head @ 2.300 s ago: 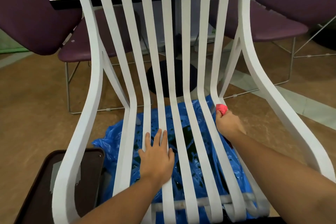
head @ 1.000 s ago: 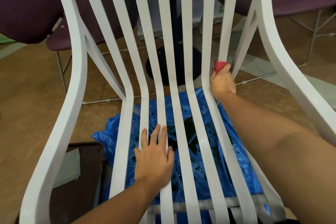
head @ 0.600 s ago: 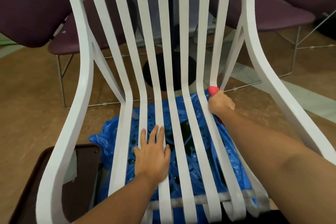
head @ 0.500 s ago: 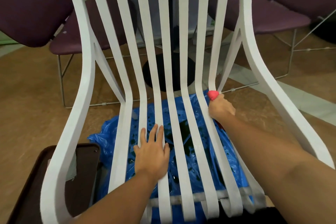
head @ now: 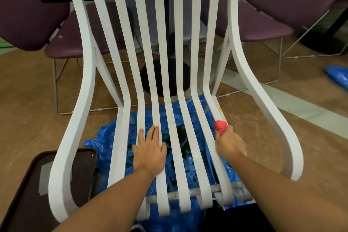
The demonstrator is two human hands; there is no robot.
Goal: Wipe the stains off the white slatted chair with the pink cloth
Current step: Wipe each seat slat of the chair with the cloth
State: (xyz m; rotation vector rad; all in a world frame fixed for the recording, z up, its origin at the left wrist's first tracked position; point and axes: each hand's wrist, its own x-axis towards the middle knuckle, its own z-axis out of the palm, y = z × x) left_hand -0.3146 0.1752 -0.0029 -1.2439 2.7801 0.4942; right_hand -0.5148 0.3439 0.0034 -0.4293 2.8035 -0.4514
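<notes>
Pink cloth (head: 220,126) sits bunched in the right hand (head: 229,142), whose fingers curl round it against the rightmost seat slat of the white slatted chair (head: 158,47). Spread flat, the left hand (head: 149,149) presses the middle slats above a blue plastic sheet (head: 105,137).

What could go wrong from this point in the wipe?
The pink cloth is bunched small in the right hand, so a stroke may miss the yellowish mark higher on the same slat. If dropped, it could fall between the slats of the white slatted chair onto the blue sheet with dark liquid on it.
</notes>
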